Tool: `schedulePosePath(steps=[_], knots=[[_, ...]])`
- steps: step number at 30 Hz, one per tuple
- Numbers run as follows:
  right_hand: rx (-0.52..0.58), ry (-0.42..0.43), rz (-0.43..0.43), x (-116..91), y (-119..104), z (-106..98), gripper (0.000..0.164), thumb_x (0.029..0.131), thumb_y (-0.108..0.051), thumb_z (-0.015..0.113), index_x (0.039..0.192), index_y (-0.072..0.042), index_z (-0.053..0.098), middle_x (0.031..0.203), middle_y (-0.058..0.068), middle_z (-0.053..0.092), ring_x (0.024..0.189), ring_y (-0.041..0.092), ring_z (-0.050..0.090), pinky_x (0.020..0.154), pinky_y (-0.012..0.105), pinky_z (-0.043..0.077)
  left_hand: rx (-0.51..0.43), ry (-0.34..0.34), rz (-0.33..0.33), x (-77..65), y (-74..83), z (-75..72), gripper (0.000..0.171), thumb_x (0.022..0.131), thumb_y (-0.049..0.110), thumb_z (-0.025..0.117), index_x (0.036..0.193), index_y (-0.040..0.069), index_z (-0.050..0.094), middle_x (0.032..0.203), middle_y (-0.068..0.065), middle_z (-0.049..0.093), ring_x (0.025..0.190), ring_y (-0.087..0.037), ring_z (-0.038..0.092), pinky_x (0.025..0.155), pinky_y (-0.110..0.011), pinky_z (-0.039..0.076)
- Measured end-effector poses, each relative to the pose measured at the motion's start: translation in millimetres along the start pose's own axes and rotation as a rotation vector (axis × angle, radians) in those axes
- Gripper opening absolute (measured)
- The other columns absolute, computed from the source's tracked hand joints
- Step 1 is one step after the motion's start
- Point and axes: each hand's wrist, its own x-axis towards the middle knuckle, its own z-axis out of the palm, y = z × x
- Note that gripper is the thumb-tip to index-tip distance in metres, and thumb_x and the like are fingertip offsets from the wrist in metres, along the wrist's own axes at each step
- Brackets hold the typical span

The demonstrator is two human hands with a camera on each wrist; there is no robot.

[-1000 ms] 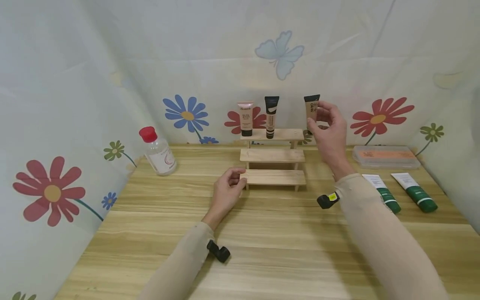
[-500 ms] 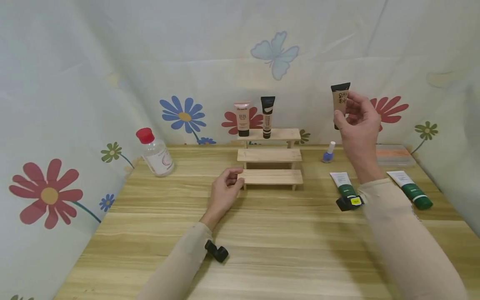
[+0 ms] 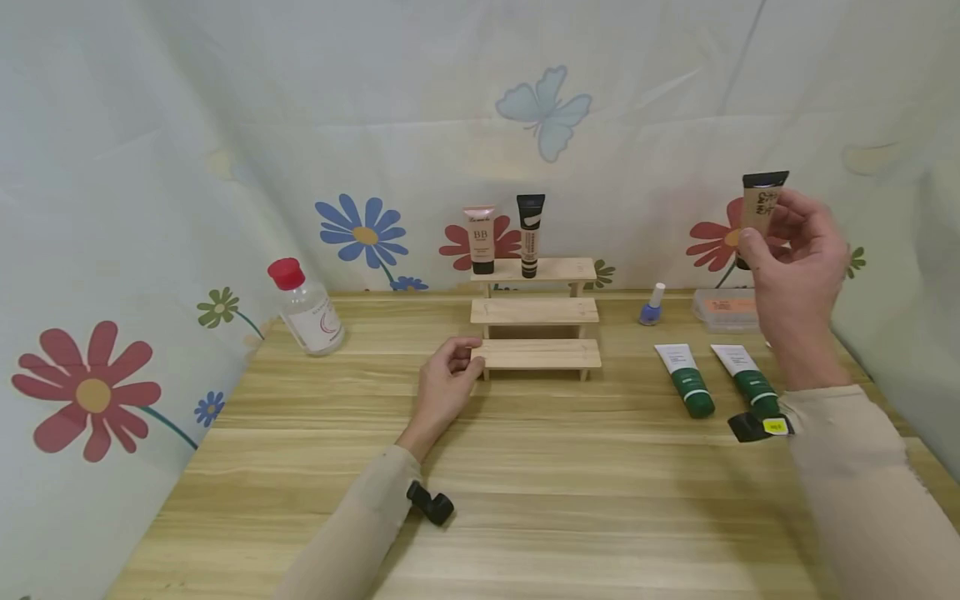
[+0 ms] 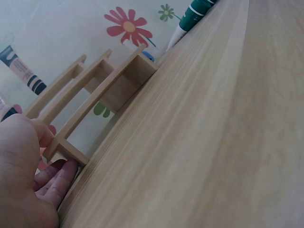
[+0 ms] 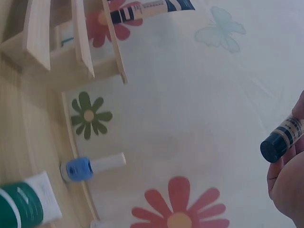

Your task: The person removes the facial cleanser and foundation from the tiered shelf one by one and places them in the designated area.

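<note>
In the head view my right hand (image 3: 804,287) pinches a beige cosmetic tube (image 3: 759,210) with black ends, held upright in the air at the right. The tube's dark cap (image 5: 272,147) points out of that hand in the right wrist view. My left hand (image 3: 444,385) grips the left end of the lowest step of a three-tier wooden display stand (image 3: 534,354), thumb and fingers around the board's end. On the top tier stand a pink BB cream tube (image 3: 482,237) and a slim black-and-beige tube (image 3: 529,237), both upright.
A clear bottle with a red cap (image 3: 309,312) stands at the left. To the right are a blue nail polish bottle (image 3: 652,307), two green-and-white tubes (image 3: 692,387) lying flat, and a clear plastic case (image 3: 723,311) partly behind my right hand. A flowered curtain (image 3: 420,108) hangs behind the table.
My right hand has carried the beige tube rightward, away from beside the stand's top tier. The nail polish bottle has come into sight. My left hand has stayed on the stand.
</note>
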Motion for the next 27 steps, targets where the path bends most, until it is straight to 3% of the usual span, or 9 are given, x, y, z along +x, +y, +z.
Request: schedulePosePath(steps=[6, 12, 21, 27], knots=[[-0.131, 0.049, -0.006, -8.3, -1.2, -36.6, 0.043, 0.106, -0.008, 0.069, 0.148, -0.019, 0.070, 0.121, -0.017, 0.064, 0.110, 0.008, 0.060, 0.091, 0.022, 0.046, 0.003, -0.001, 0.000, 0.2, -0.2, 0.8, 0.025, 0.106, 0.018, 0.075, 0.131, 0.019, 0.078, 0.118, -0.006, 0.074, 0.108, -0.021, 0.075, 0.089, -0.027, 0.062], [-0.223, 0.101, 0.075, -22.0, -1.0, -71.0, 0.046, 0.107, -0.007, 0.065, 0.152, -0.021, 0.066, 0.124, -0.020, 0.061, 0.112, 0.003, 0.056, 0.095, 0.019, 0.043, 0.011, -0.004, 0.001, 0.4, -1.4, 1.5, 0.026, 0.105, 0.019, 0.076, 0.131, 0.019, 0.078, 0.118, -0.005, 0.074, 0.109, -0.021, 0.075, 0.090, -0.029, 0.063], [-0.408, 0.092, 0.138, -42.1, 21.8, -121.2, 0.048, 0.112, -0.015, 0.060, 0.158, -0.027, 0.060, 0.125, -0.026, 0.056, 0.116, -0.003, 0.053, 0.100, 0.013, 0.042, 0.016, -0.008, 0.000, 0.6, -1.8, 1.0, 0.024, 0.107, 0.020, 0.075, 0.131, 0.021, 0.078, 0.120, -0.005, 0.074, 0.110, -0.021, 0.075, 0.092, -0.032, 0.063], [-0.439, 0.103, 0.160, -60.2, 38.5, -140.6, 0.050, 0.112, -0.012, 0.059, 0.159, -0.025, 0.058, 0.123, -0.029, 0.053, 0.116, -0.006, 0.052, 0.101, 0.012, 0.043, 0.011, -0.004, 0.000, 0.3, -2.1, -0.1, 0.024, 0.107, 0.020, 0.075, 0.131, 0.021, 0.078, 0.120, -0.005, 0.073, 0.110, -0.021, 0.075, 0.091, -0.031, 0.063]])
